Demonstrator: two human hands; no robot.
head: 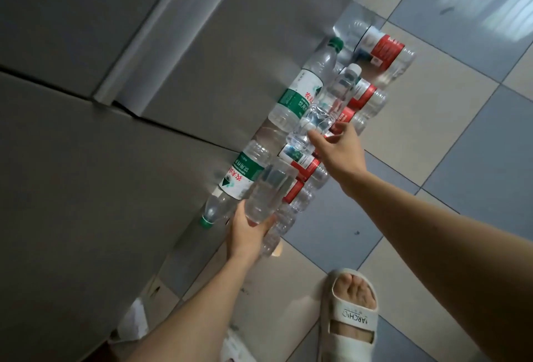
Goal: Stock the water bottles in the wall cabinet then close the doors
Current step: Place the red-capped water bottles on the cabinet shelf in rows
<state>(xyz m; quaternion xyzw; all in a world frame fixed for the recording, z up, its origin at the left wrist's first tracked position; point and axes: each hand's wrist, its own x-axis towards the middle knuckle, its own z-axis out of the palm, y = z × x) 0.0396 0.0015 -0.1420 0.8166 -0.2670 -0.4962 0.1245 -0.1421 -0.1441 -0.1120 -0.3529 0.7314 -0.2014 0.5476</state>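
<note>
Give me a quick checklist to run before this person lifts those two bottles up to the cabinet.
1. Left hand grips clear unlabelled bottle at its base: ok.
2. Right hand grip on white-capped bottle: ok, though mostly fingertips.
3. Cap on white-capped bottle: ok.
4. Cap on left bottle: cannot tell.
5. Cabinet doors open for stocking: not ok, they look closed.
6. Remaining bottles on the floor, away from the sandalled foot: ok.
</note>
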